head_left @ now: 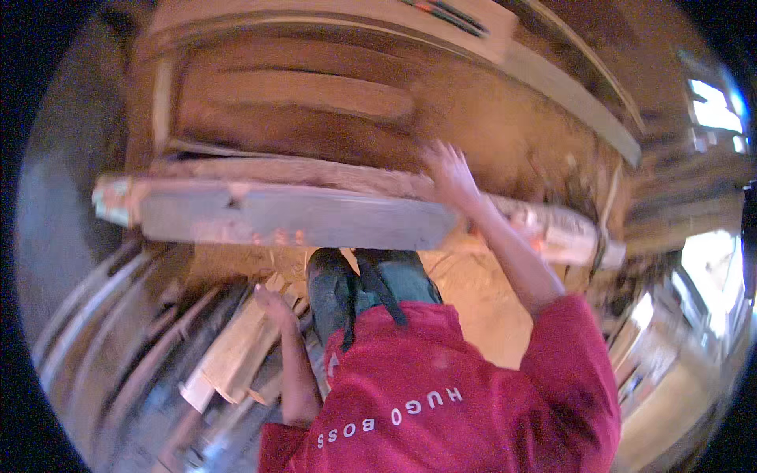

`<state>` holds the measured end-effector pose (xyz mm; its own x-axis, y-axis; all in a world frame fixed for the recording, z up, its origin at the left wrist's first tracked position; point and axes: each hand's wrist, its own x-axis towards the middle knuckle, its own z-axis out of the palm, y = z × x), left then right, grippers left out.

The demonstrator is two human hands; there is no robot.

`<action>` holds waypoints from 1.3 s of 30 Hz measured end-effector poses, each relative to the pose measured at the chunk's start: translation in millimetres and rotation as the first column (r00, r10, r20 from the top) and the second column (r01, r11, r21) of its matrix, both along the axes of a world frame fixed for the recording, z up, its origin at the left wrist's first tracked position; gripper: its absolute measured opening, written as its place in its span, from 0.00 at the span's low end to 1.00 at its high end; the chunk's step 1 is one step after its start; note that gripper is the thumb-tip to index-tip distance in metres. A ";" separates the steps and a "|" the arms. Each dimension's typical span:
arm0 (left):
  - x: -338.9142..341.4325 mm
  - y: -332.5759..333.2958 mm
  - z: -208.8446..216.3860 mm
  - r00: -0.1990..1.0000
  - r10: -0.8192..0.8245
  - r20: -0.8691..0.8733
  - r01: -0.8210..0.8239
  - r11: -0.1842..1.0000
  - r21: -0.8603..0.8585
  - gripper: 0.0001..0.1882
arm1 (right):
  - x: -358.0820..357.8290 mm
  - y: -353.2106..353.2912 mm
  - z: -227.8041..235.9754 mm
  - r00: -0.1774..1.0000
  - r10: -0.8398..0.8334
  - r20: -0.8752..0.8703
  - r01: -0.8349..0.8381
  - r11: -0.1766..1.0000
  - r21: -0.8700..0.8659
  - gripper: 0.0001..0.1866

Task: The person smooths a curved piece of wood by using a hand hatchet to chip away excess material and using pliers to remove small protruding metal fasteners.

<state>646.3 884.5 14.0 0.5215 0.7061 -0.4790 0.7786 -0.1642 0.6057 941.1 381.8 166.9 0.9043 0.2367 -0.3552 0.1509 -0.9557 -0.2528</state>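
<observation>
A long grey plank (292, 217) lies crosswise in front of my legs, with a rough-edged beam (552, 225) along its far side. My right hand (453, 175) is over the beam near the plank's right end, fingers stretched out and apart, with nothing seen in it. Whether it touches the wood, I cannot tell. Lower on the left, my left hand (274, 306) is beside a pale board (236, 347). Its fingers are smeared by motion, so any grip on the board does not show.
Several boards and strips (150, 347) lie piled at the lower left. Beyond the plank stands a wooden bench (544, 75) with a dark slim tool (445, 16) on top. More wood pieces (646, 355) lie at the right, near bright openings (714, 106). Sawdust-coloured ground (489, 303) shows beside my legs.
</observation>
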 end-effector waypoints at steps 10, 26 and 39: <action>128.8 -101.5 80.8 0.552 -0.834 -0.014 0.626 0.403 0.667 0.30 | -81.7 8.2 22.3 0.736 -0.667 0.114 0.546 0.684 0.484 0.17; 145.7 -156.3 104.4 0.084 -0.927 -0.366 0.830 -0.138 0.540 0.33 | -507.4 -95.3 23.7 -0.390 -0.906 0.165 0.736 -0.199 0.647 0.15; 10.3 -263.5 90.7 0.539 -0.793 -0.283 0.693 0.227 0.684 0.38 | -559.2 -612.3 -3.1 -0.076 -0.824 0.561 0.962 0.088 0.259 0.22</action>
